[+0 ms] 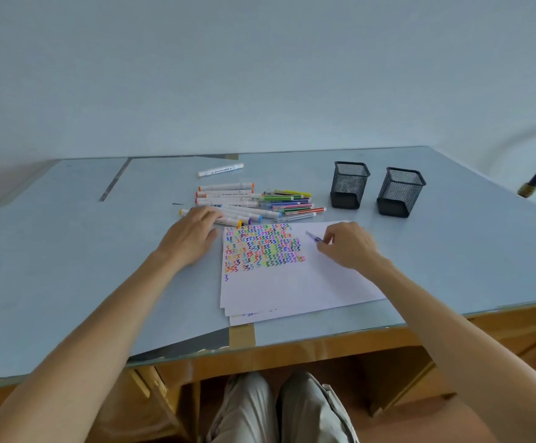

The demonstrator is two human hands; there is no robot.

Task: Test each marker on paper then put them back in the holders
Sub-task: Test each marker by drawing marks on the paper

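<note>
A: What were the hands doing?

B: The right hand [349,246] pinched a thin purple marker [314,237] just above the paper [292,282], beside the rows of coloured squiggles [263,247]. The left hand [193,233] lay open, fingers loosely curled, on the pile of markers [247,204] on the counter [68,251].

A: And the holders?

B: Both mesh holders [349,185] stood apparently empty, beyond the paper's far right corner.

A: How should that stroke have gone?

B: I'd judge a light, short mark in the blank area, with the sheet kept from sliding. Whether the tip touched the paper, I couldn't tell.
</note>
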